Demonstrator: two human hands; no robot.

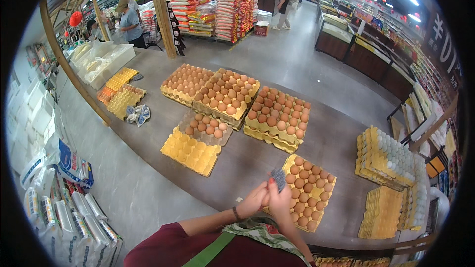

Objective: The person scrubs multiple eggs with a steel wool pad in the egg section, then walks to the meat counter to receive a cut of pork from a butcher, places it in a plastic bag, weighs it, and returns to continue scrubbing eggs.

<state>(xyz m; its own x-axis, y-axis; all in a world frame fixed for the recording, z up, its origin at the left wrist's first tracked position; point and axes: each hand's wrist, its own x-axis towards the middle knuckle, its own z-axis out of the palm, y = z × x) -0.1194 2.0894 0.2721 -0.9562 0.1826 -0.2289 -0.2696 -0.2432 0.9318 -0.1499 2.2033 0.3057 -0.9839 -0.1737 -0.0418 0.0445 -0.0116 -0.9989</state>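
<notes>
My right hand (280, 198) grips a grey wad of cloth or scouring pad (278, 179). Against it rests my left hand (255, 199), a dark bracelet on the wrist. Whatever the left fingers hold is mostly hidden; a small brownish patch between the hands may be an egg. Both hands are over the left edge of a yellow pulp tray of brown eggs (311, 194), which has a gap near its middle. Farther left, a clear plastic tray (222, 139) carries several brown eggs, with a bare yellow egg tray (191, 152) in front of it.
Stacked trays of brown eggs (276, 115) and more stacks (226, 94) stand across the table. Pale eggs (395, 154) and piled trays (382, 211) occupy the right end. A crumpled cloth (138, 115) lies left, near a white bin (107, 63). A wooden post (162, 15) rises behind.
</notes>
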